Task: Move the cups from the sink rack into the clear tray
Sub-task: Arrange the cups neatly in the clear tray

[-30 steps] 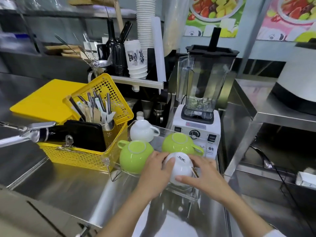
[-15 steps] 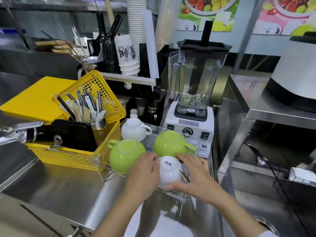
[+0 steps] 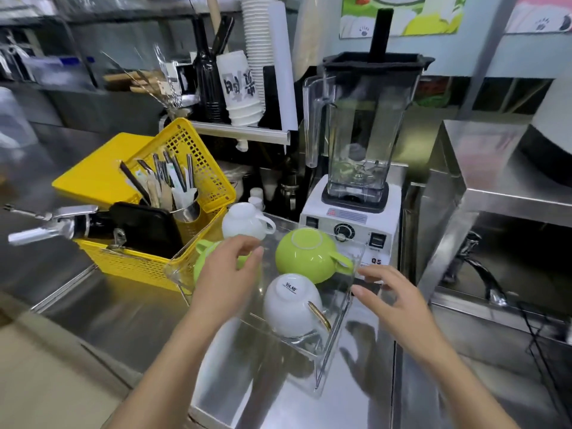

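A clear tray stands on the steel counter with several cups upside down in it. A white cup with a gold handle sits at the near right. Behind it lies a green cup. Another green cup at the left is mostly hidden by my left hand. A white cup stands at the back. My left hand hovers open over the tray's left side. My right hand is open beside the tray's right wall. Neither hand touches a cup.
A yellow basket with utensils and a black item stands left of the tray, touching it. A blender on a white base is right behind the tray. A steel shelf and a sink with a tap lie to the right.
Both hands held the white gold-handled cup in the tray. They have let it go and moved apart, the left hand to the left, the right hand to the right.
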